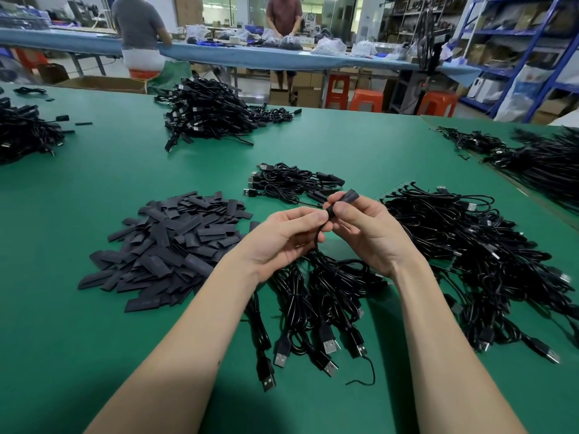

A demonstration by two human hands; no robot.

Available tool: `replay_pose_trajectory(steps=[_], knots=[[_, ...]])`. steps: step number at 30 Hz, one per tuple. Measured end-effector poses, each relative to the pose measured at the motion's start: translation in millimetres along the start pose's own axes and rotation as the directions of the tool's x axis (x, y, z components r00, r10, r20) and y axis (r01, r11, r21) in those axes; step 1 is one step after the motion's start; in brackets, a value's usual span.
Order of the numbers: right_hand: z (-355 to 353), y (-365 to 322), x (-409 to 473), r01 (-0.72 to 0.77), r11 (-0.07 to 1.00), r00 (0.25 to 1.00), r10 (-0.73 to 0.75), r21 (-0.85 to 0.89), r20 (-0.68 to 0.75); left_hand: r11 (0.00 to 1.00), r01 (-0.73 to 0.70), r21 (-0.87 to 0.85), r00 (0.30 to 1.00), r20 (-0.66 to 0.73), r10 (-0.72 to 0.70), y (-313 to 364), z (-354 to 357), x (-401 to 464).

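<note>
Above the green table (94, 324), my right hand (366, 233) pinches a short black sleeve (346, 197) that sits on the end of a black cable. My left hand (282, 236) pinches that cable (318, 238) just below the sleeve, thumb and fingers curled round it. The cable hangs down into a small bundle of black USB cables (316, 308) lying under my wrists, plugs pointing toward me. To the left lies a heap of flat black sleeve pieces (163, 249).
A big tangle of cables (476, 261) lies right of my hands. A small group of cables with sleeves (291, 183) sits behind them. More cable piles (206, 111) lie farther back, left and right. Two people stand at a blue-covered bench (250, 54) beyond.
</note>
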State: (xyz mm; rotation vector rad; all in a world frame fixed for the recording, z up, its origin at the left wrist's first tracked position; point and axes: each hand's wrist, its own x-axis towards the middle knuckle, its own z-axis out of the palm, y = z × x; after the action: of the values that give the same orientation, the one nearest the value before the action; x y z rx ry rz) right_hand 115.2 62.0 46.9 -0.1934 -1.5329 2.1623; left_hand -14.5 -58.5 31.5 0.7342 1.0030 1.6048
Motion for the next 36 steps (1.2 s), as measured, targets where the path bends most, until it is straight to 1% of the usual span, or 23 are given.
replay_pose_trajectory(steps=[3, 4, 6, 8, 11, 12, 14, 18, 24, 36], knots=[[0, -4, -3, 0.018, 0.999, 1.0, -0.017, -0.031, 0.024, 1.0, 0.013, -0.026, 1.0, 0.009, -0.013, 1, 0, 0], [0, -4, -3, 0.032, 0.999, 0.999, -0.031, -0.021, 0.01, 0.999, -0.001, -0.033, 1.0, 0.004, 0.001, 1, 1, 1], [1, -3, -2, 0.049, 0.999, 0.997, -0.05, -0.005, -0.061, 0.998, -0.06, 0.001, 0.998, -0.035, 0.06, 0, 4, 3], [2, -2, 1, 0.072, 0.997, 0.987, -0.069, 0.014, -0.146, 0.981, -0.157, 0.11, 0.981, -0.096, 0.168, -3, 7, 5], [-1, 0, 2, 0.082, 0.997, 0.97, -0.078, 0.01, -0.228, 0.89, -0.271, 0.368, 0.915, -0.19, 0.357, -9, 9, 10], [-3, 0, 2, 0.08, 0.997, 0.967, -0.077, 0.001, -0.243, 0.858, -0.292, 0.422, 0.894, -0.198, 0.401, -11, 9, 11], [-5, 0, 2, 0.07, 0.997, 0.964, -0.072, -0.018, -0.256, 0.824, -0.319, 0.468, 0.869, -0.201, 0.451, -13, 11, 12], [-8, -1, 2, 0.06, 0.998, 0.962, -0.062, -0.017, -0.264, 0.805, -0.344, 0.484, 0.847, -0.21, 0.489, -16, 14, 12], [-10, 1, 1, 0.039, 0.999, 0.968, -0.037, 0.004, -0.249, 0.78, -0.355, 0.515, 0.837, -0.197, 0.511, -17, 14, 11], [-15, 5, 0, 0.005, 0.999, 0.98, -0.015, -0.053, -0.196, 0.792, -0.328, 0.515, 0.858, -0.188, 0.478, -18, 8, 13]])
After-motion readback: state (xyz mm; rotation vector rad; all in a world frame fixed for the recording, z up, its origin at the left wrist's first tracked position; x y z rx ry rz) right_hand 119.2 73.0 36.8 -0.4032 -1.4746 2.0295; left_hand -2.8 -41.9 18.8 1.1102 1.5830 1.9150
